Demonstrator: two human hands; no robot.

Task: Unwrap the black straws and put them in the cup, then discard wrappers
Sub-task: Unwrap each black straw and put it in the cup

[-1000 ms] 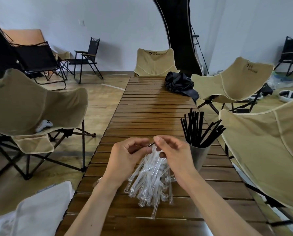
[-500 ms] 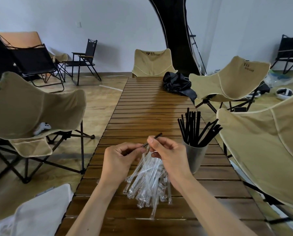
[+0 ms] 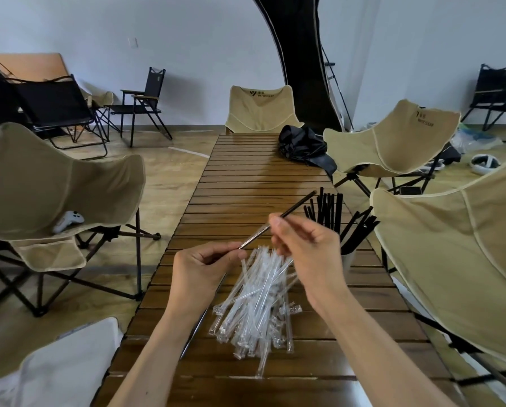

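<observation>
A black straw (image 3: 297, 204) slants up to the right above the table, its upper half bare and its lower half still in a clear wrapper (image 3: 253, 238). My right hand (image 3: 304, 243) pinches the straw near its middle. My left hand (image 3: 204, 267) pinches the wrapper's lower end. Below both hands lies a pile of clear empty wrappers (image 3: 256, 304) on the wooden slat table (image 3: 246, 183). Behind my right hand stands a cup (image 3: 347, 261), mostly hidden, holding several black straws (image 3: 331, 211).
A crumpled black bag (image 3: 303, 148) lies far back on the table. Tan folding chairs stand at the left (image 3: 40, 183), right (image 3: 457, 259), far right (image 3: 392, 139) and far end (image 3: 262, 110). A white cloth (image 3: 55, 368) sits at the lower left. One thin rod (image 3: 199, 324) lies beside my left forearm.
My right hand has drawn the black straw up and to the right out of the wrapper, so much more bare straw shows. My left hand keeps hold of the wrapper's end.
</observation>
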